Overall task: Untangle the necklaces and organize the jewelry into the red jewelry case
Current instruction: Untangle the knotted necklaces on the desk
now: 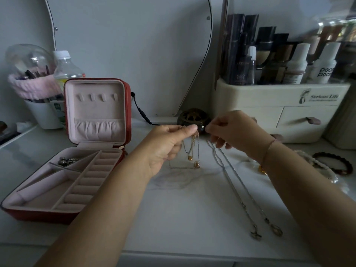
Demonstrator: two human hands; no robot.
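Left hand: raised above the tabletop; thumb and curled fingers are closed on the upper end of the gold necklaces
Gold necklaces: a tangle of fine chains is hung from the left hand; small round gold pendants are seen at the lower loops, just above the table
Right hand: held just beside the left thumb, fingers curled, thumb and forefinger tips brought together; whether a chain is pinched between them cannot be told
Wrist bracelet: a thin chain is worn on the right wrist
Silver necklaces: two long chains are laid side by side on the table, upper ends below the right hand, pendants toward the near edge
Table: white surface on which all items are placed
Red jewelry case: set open to the left of the hands, lid upright, pink lining; a silver piece is lodged in a rear compartment
Brown lidded pot: positioned behind the hands
Cream cosmetics organiser: located at the right rear, bottles stood in its top
Dark beaded bracelet: laid at the far right, beside a pearl strand
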